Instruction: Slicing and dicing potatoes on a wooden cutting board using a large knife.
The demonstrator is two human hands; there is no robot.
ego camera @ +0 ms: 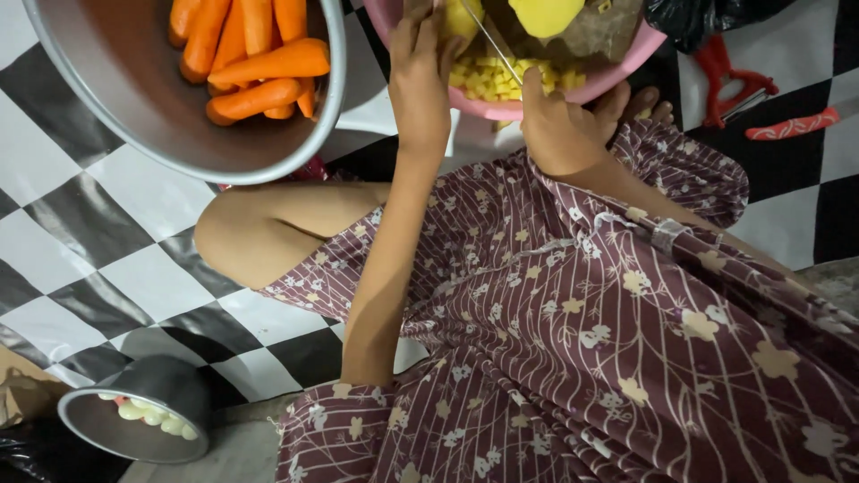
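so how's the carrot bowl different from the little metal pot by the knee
The carrot bowl is large and holds peeled orange carrots; the small pot holds a few pale pieces. The bowl sits near the left hand, the pot far from both hands. Both are grey metal on the checkered floor.

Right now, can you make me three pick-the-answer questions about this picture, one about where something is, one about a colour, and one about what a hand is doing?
1. Where are the carrots?
A in the big metal bowl
B on the floor
C in the pink bowl

2. What colour are the floor tiles?
A blue and green
B black and white
C all red

3. What is the right hand doing?
A lying flat and open
B gripping a knife
C holding a carrot

Answers: 1 A, they lie piled inside it. 2 B, a checkered pattern. 3 B, fingers closed around the handle, blade over yellow cubes.
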